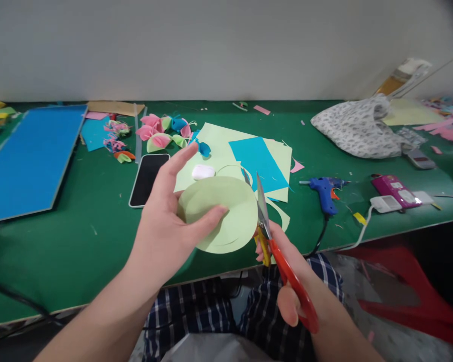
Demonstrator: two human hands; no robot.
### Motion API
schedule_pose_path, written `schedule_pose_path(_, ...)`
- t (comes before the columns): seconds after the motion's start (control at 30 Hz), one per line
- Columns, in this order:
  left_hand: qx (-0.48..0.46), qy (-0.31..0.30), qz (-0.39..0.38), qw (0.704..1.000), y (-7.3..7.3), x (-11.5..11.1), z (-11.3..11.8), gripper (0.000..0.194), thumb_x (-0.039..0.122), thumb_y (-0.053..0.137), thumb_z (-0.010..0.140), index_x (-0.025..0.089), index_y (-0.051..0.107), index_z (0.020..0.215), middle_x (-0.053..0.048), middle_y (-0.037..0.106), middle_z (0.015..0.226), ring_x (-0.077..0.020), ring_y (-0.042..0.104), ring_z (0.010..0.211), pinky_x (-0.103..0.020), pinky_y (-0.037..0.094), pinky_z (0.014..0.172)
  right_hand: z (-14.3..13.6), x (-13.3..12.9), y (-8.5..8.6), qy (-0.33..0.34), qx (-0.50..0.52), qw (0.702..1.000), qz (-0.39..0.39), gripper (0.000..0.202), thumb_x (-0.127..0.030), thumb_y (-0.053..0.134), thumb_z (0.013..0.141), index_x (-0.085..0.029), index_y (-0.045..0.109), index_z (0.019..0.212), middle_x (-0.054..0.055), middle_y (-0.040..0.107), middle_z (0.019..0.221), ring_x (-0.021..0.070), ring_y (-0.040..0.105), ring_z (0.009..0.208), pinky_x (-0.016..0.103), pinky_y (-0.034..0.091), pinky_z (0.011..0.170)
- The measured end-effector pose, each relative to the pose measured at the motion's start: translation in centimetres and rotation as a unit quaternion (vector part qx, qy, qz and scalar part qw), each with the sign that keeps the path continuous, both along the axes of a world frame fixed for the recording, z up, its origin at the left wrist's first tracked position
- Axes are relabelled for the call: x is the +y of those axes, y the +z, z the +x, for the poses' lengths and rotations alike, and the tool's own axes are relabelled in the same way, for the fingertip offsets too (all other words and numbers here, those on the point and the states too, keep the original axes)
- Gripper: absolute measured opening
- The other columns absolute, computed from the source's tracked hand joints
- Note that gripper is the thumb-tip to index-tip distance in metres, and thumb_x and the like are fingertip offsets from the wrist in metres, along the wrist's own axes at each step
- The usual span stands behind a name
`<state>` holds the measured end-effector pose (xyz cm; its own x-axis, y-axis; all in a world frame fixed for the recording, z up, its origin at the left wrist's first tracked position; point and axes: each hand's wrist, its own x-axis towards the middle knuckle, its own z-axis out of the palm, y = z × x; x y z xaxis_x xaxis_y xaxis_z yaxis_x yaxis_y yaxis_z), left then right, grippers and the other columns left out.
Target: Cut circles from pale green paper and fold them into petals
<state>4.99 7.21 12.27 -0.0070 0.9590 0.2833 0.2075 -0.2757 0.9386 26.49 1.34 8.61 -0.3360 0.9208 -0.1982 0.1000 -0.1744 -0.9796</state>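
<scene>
Between the thumb and fingers of my left hand (169,216) is a pale green paper circle (234,221), its face turned up toward me. My right hand (292,261) grips scissors (292,276) with red and yellow handles. Their blades are spread and point away from me, right beside the circle's right edge. Under and behind the circle lie pale green sheets (215,138) and a blue paper sheet (258,158). A curved green offcut (281,213) lies to the right of the blades. A small white case (203,172) sits just beyond my left hand.
A phone (145,181) and pink, green and blue paper petals (158,133) lie to the left, with a large blue board (33,161) farther over. At right are a blue glue gun (324,193), a purple power strip (394,190) with cables, and a patterned cloth bag (353,128).
</scene>
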Motion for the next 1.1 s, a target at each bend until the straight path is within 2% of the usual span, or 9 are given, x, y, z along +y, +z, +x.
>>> schedule_pose_path(0.17,0.004,-0.004,0.002,1.0,-0.1,-0.1,0.0,0.081,0.023,0.083,0.072,0.046,0.046,0.141,0.001,0.051,0.148,-0.0274,0.073,0.093,-0.04,0.07,0.063,0.3,0.2,-1.7,-0.01,0.023,0.999,0.041,0.114,-0.093,0.064,0.043,-0.027,0.05,0.136,0.01,0.056,0.123,0.0367,0.055,0.112,0.048,0.046,0.101)
schedule_pose_path(0.23,0.005,-0.005,0.006,1.0,-0.2,0.0,0.0,0.082,0.023,0.083,0.072,0.046,0.046,0.141,0.001,0.049,0.15,-0.0275,0.073,0.094,-0.04,0.07,0.063,0.6,0.4,-2.4,-0.012,0.018,0.999,0.037,0.112,-0.093,0.064,0.042,-0.028,0.053,0.133,0.01,0.057,0.116,0.0348,0.057,0.103,0.047,0.051,0.092)
schedule_pose_path(0.4,0.004,-0.01,0.01,1.0,-0.3,0.1,0.0,0.082,0.021,0.083,0.071,0.047,0.048,0.14,0.002,0.045,0.153,-0.0267,0.073,0.095,-0.038,0.07,0.064,0.8,0.8,-3.5,-0.016,-0.007,1.0,0.02,0.078,-0.071,0.076,0.065,-0.032,0.055,0.129,0.007,0.059,0.101,0.0307,0.06,0.093,0.041,0.056,0.076)
schedule_pose_path(0.5,0.002,-0.007,0.009,1.0,-0.2,0.1,0.0,0.081,0.021,0.083,0.072,0.047,0.048,0.14,0.002,0.046,0.152,-0.0274,0.072,0.099,-0.039,0.07,0.067,0.9,0.9,-4.1,-0.022,0.0,1.0,0.011,0.065,-0.067,0.071,0.075,-0.032,0.056,0.127,0.006,0.059,0.096,0.0301,0.06,0.092,0.041,0.057,0.075)
schedule_pose_path(0.57,0.001,-0.005,0.008,1.0,-0.2,0.1,0.1,0.08,0.02,0.082,0.072,0.047,0.048,0.14,0.003,0.046,0.152,-0.0272,0.072,0.1,-0.039,0.07,0.068,0.9,0.9,-4.3,-0.022,0.002,1.0,0.008,0.063,-0.068,0.069,0.076,-0.032,0.056,0.127,0.006,0.059,0.096,0.03,0.06,0.092,0.041,0.057,0.075)
schedule_pose_path(0.67,0.007,-0.005,0.01,1.0,-0.1,0.0,0.1,0.081,0.02,0.083,0.072,0.046,0.048,0.14,0.003,0.047,0.151,-0.0267,0.072,0.099,-0.037,0.07,0.066,0.9,0.8,-4.0,-0.016,-0.003,1.0,0.01,0.074,-0.074,0.07,0.069,-0.032,0.055,0.128,0.007,0.059,0.099,0.0303,0.06,0.092,0.04,0.056,0.074)
schedule_pose_path(0.8,0.013,-0.004,0.01,1.0,-0.2,0.0,0.1,0.082,0.021,0.082,0.071,0.046,0.047,0.141,0.002,0.048,0.151,-0.0281,0.071,0.102,-0.038,0.07,0.066,0.9,0.6,-3.1,-0.011,0.003,1.0,0.029,0.112,-0.096,0.06,0.042,-0.029,0.053,0.13,0.009,0.057,0.106,0.0317,0.058,0.093,0.042,0.054,0.075)
schedule_pose_path(0.87,0.012,-0.003,0.008,1.0,-0.3,0.0,0.1,0.082,0.02,0.082,0.071,0.046,0.048,0.14,0.002,0.048,0.151,-0.0287,0.071,0.103,-0.038,0.07,0.066,0.8,0.5,-2.9,-0.007,0.007,1.0,0.025,0.119,-0.099,0.055,0.035,-0.028,0.053,0.13,0.009,0.056,0.107,0.032,0.057,0.093,0.042,0.053,0.075)
schedule_pose_path(1.1,0.004,-0.013,0.0,1.0,0.0,0.3,0.0,0.081,0.02,0.082,0.072,0.044,0.047,0.141,-0.001,0.057,0.141,-0.0266,0.073,0.097,-0.037,0.069,0.066,0.7,0.5,-3.3,-0.03,0.007,0.999,-0.013,0.082,-0.082,0.069,0.061,-0.029,0.057,0.124,0.005,0.057,0.091,0.025,0.056,0.08,0.034,0.051,0.062)
